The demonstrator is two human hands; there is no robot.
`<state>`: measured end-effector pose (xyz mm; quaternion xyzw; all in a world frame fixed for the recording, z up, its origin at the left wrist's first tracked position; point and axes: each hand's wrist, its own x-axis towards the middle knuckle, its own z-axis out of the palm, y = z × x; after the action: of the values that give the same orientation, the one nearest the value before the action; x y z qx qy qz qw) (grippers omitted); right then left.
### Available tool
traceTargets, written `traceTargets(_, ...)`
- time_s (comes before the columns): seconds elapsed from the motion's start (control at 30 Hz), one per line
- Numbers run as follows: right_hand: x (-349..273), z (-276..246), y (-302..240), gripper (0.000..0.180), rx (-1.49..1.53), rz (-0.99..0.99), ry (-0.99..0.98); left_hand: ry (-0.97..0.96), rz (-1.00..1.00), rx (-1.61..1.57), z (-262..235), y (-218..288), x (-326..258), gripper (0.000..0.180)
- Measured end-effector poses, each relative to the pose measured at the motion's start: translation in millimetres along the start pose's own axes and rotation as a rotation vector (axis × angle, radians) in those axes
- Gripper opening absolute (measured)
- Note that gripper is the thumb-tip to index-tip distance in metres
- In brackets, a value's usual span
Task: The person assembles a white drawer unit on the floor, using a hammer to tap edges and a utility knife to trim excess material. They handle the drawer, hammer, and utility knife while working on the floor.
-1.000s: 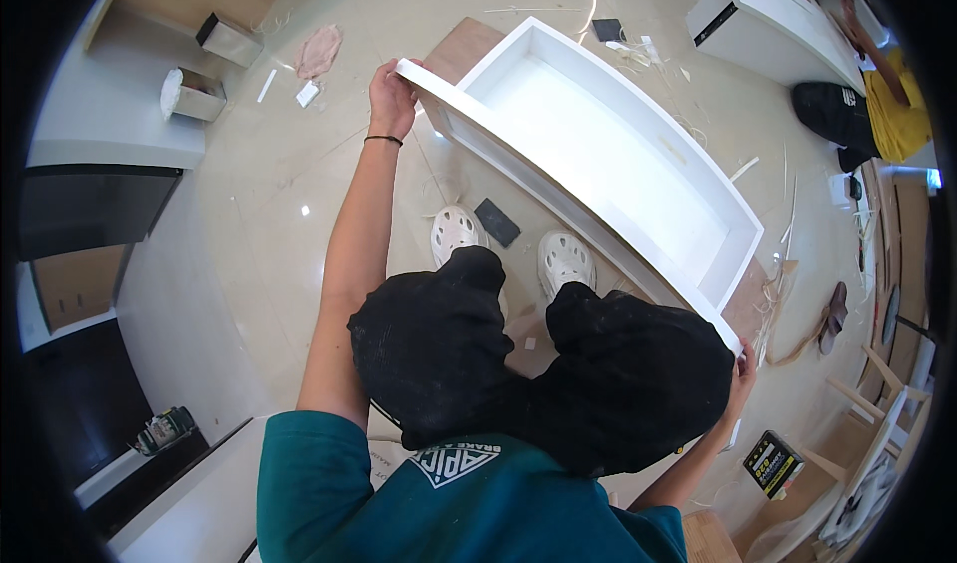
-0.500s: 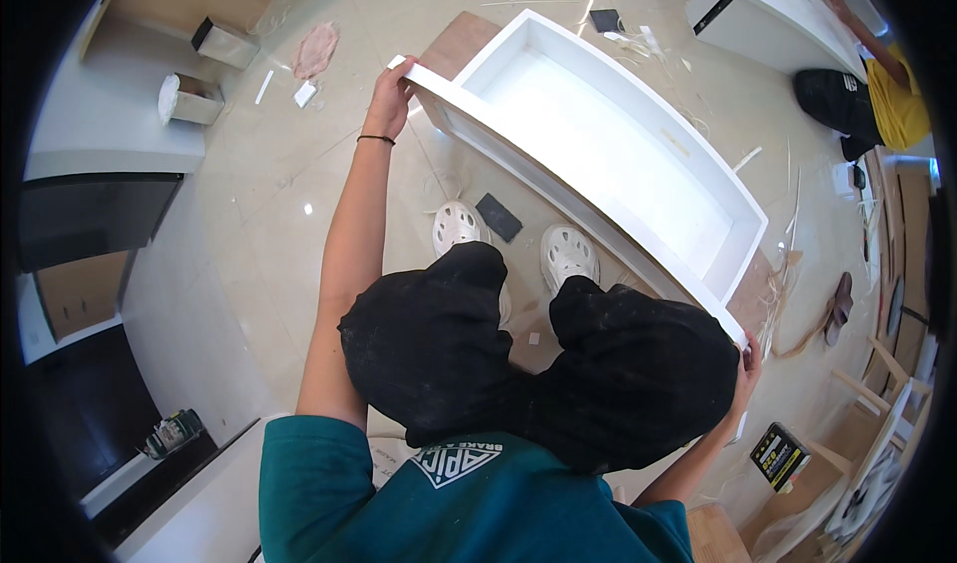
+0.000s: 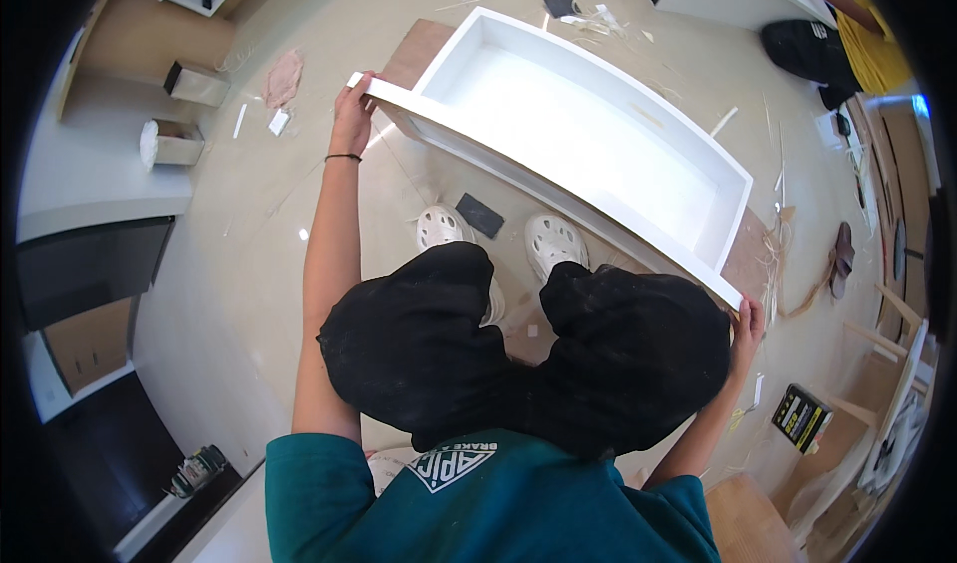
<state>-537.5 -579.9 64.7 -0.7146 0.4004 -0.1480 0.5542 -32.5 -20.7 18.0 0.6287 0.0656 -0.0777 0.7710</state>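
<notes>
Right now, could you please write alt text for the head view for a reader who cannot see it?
A person looking down grips a long white open-topped box at both ends, left hand on the far corner, right hand on the near corner. Below are black trousers, white clogs and a glossy beige floor.

The glossy beige floor (image 3: pixel 249 264) carries a brown board (image 3: pixel 419 49), a dark flat pad (image 3: pixel 479 215), wood offcuts (image 3: pixel 723 121) and a pink rag (image 3: pixel 283 76).

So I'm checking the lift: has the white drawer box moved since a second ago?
Cannot tell: the white drawer box sits alike beside the dark pad; only the view shifted.
</notes>
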Motion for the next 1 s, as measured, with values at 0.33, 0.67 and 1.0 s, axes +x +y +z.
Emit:
traceTargets(0.33,-25,3,69,0.048,0.483,0.142,0.380,-0.103,-0.067,-0.023,-29,0,23,0.032)
traceTargets(0.67,-104,63,187,0.033,-0.425,0.329,0.252,-0.001,-0.089,-0.033,-20,4,21,0.043)
traceTargets(1.0,-81,70,183,0.057,-1.090,0.210,0.413,0.359,0.284,0.573,-8,12,6,0.080)
